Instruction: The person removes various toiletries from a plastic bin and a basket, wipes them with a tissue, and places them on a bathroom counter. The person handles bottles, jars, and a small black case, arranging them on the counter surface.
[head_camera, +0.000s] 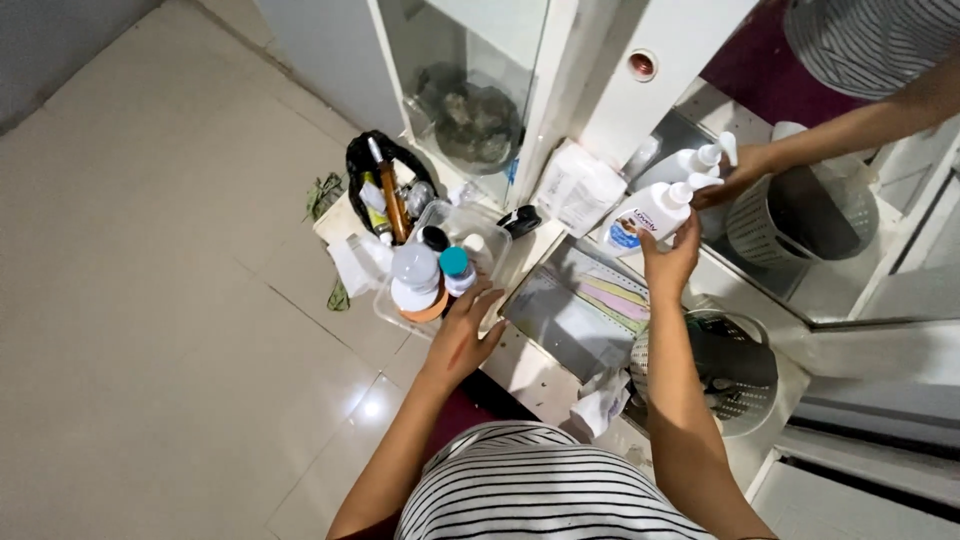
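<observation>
The right hand grips a white pump bottle against the mirror; the left hand, fingers spread, rests on a clear plastic bin of bottles.

White pump bottle w/ blue label, teal-capped bottle, black-white striped shirt, black bag

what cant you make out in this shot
Head view, the only one:
- White pump bottle with blue label: its base is hidden by the right hand holding it.
- Clear plastic tub of small bottles: the near rim is covered by the left hand; contents are too small to identify.
- White perforated basket: the right forearm crosses it.
</observation>
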